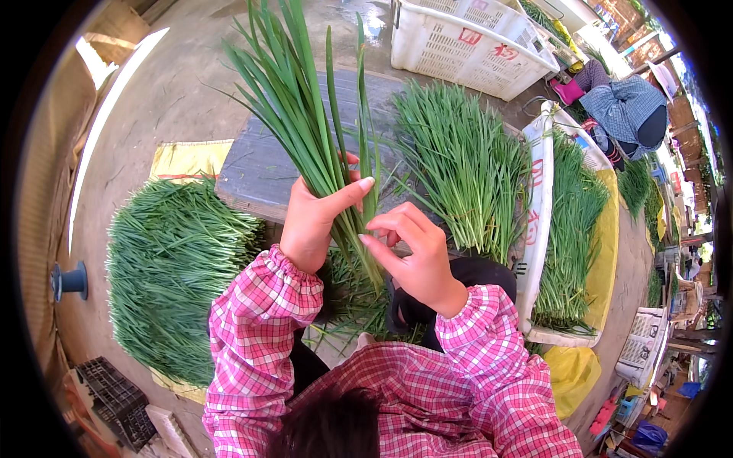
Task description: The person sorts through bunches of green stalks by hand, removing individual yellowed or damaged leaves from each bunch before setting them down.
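Observation:
My left hand (320,212) grips a bunch of long green leaves, likely garlic chives (298,120), with the leaf tips fanned away from me and the pale stem ends pointing down towards my lap. Beside the lower stems is my right hand (415,249), its thumb and forefinger at the edge of the bunch. Whether they pinch a blade cannot be made out. Under the bunch stands a low grey board (257,163). A loose pile of chives (464,166) lies on the board's right part. Scattered leaves (361,297) cover the ground between my feet.
A large stack of chives (177,275) sits at left on yellow sheeting (192,157). At right, a white crate (538,223) holds more chives over a yellow sack (607,240). Another white crate (469,48) stands ahead. A bent-over person (624,109) is at upper right. A black crate (114,401) lies lower left.

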Demonstrator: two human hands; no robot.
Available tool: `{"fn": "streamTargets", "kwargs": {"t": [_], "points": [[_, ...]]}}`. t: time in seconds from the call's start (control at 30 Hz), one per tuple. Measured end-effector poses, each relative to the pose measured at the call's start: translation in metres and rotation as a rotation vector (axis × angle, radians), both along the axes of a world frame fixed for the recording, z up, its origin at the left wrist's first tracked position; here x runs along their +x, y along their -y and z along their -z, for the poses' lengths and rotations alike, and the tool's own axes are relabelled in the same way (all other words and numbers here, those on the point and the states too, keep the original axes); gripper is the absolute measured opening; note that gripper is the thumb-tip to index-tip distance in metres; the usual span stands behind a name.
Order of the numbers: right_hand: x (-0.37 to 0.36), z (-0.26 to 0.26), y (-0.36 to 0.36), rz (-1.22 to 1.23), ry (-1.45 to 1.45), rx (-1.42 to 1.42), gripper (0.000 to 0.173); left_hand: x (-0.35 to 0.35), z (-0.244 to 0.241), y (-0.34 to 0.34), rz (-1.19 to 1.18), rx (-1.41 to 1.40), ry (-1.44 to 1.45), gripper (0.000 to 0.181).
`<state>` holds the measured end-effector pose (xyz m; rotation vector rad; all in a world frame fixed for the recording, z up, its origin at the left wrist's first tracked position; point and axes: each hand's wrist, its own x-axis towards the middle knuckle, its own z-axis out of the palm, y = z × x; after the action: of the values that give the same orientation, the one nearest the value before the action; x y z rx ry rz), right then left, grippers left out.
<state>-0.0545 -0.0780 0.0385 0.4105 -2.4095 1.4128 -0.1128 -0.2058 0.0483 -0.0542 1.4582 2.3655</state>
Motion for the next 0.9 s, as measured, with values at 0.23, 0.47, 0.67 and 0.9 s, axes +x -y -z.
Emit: {"fn": "streamTargets", "kwargs": {"t": [0.23,0.47,0.67,0.9], "points": [[-0.002,0.002,0.006,0.065,-0.018,-0.002,0.016,-0.001,0.0,-0.001,-0.039,0.07,0.018,0.026],[-0.004,0.008,0.009,0.144,-0.018,-0.058,0.018,-0.002,-0.001,0.002,-0.016,0.16,0.052,0.026],[-0.006,0.006,0.008,0.118,-0.015,-0.055,0.014,-0.002,-0.006,0.002,-0.052,0.194,0.06,0.025],[-0.007,0.013,0.002,0.047,0.151,-0.219,0.007,-0.003,-0.002,0.005,-0.002,0.215,0.088,0.02]]}}
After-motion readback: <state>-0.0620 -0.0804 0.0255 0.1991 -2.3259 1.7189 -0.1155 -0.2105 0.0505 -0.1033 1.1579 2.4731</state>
